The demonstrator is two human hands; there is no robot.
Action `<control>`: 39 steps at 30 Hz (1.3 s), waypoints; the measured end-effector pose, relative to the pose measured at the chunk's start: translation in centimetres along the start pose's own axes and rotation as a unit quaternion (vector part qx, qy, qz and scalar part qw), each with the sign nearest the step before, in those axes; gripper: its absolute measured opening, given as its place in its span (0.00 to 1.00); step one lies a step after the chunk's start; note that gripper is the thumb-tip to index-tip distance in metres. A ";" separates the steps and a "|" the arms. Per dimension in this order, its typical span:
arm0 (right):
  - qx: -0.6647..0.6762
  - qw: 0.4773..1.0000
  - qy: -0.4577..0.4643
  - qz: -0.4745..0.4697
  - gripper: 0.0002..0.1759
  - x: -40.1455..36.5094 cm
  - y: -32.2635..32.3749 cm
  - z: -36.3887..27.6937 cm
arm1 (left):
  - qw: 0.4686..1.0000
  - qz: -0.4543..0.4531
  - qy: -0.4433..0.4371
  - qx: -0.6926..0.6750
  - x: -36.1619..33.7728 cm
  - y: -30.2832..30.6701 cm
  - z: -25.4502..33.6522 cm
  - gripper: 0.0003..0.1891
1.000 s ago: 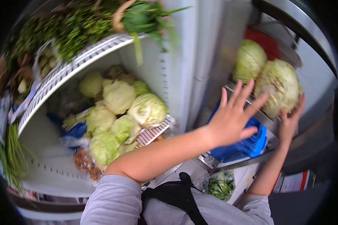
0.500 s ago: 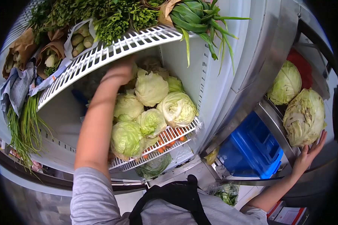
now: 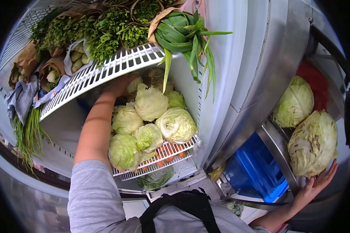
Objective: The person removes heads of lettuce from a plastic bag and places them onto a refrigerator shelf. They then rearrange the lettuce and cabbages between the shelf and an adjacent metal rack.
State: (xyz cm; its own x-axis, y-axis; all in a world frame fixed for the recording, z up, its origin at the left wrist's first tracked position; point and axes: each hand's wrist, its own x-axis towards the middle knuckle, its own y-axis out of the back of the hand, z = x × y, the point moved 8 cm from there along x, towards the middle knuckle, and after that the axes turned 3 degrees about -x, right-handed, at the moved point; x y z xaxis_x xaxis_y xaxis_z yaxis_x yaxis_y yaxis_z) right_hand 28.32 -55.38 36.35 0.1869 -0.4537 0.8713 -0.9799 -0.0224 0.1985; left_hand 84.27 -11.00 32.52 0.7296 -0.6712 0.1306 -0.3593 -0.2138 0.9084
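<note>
My left hand (image 3: 122, 84) reaches under the upper white wire shelf, at the back of several heads of iceberg lettuce (image 3: 151, 103). Its fingers are hidden behind the shelf edge and the lettuce, so I cannot see what they hold. The lettuce heads are piled on a lower wire shelf (image 3: 171, 149), some with loose outer leaves. At the far right, my right hand (image 3: 317, 185) is open, fingers spread, against the lower end of a large cabbage (image 3: 313, 143) with browned leaves. A greener cabbage (image 3: 293, 101) lies just beyond it.
Paper-wrapped bunches of greens (image 3: 105, 35) and leeks (image 3: 177, 33) crowd the upper shelf (image 3: 116, 64), their leaves hanging over its edge. Carrots (image 3: 169, 158) lie below the lettuce. A blue plastic bin (image 3: 254, 167) stands beneath the metal counter. Something red (image 3: 315, 83) is behind the cabbages.
The view has shifted, so the fridge contents sit further left and the cabbages lower. My left hand is still at the back of the lettuce, and my right hand still by the browned cabbage.
</note>
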 end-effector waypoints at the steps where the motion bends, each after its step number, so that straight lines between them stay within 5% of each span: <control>1: 0.010 1.000 -0.003 0.001 0.50 0.0 0.0 -0.1 | 0.998 0.022 -0.011 0.065 -0.1 0.2 0.7 0.47; 4: 0.025 0.999 -0.023 0.020 0.48 0.1 -0.1 -0.3 | 0.988 -0.010 -0.018 0.156 -0.8 1.1 3.8 0.36; 7: 0.033 0.999 -0.027 0.016 0.48 0.2 0.1 0.2 | 0.978 -0.049 0.163 -0.122 -1.5 2.4 3.5 0.33; 10: 0.061 0.997 -0.046 0.012 0.48 0.3 0.0 0.6 | 0.936 0.054 0.229 -0.261 -0.7 0.7 -0.1 0.34; 14: 0.075 0.995 -0.053 0.038 0.52 0.3 0.4 0.5 | 0.962 0.165 0.170 -0.139 1.9 0.4 -1.5 0.35; 23: 0.109 0.989 -0.067 0.074 0.43 0.0 0.9 0.6 | 0.960 0.250 0.103 0.076 -0.5 1.9 -1.8 0.38; 26: 0.097 0.987 -0.070 0.106 0.39 -0.5 1.3 0.8 | 0.963 0.231 0.126 0.055 -3.5 3.8 -3.2 0.30; 28: 0.061 0.988 -0.075 0.123 0.36 -0.5 1.4 0.2 | 0.935 0.326 0.079 0.115 -4.7 2.7 -7.2 0.27; 39: 0.034 0.982 -0.112 0.149 0.33 -1.8 2.0 1.0 | 0.894 0.391 0.193 0.107 -11.6 6.6 -14.2 0.24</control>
State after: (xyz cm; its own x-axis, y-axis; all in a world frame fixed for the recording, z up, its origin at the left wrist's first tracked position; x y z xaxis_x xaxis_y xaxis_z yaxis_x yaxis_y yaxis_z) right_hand 25.97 -55.49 34.75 -0.1223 -0.6340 0.7636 -0.9924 0.0852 -0.0882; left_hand 81.67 5.42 42.61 0.3380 -0.3889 0.8570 -0.9199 0.0562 0.3882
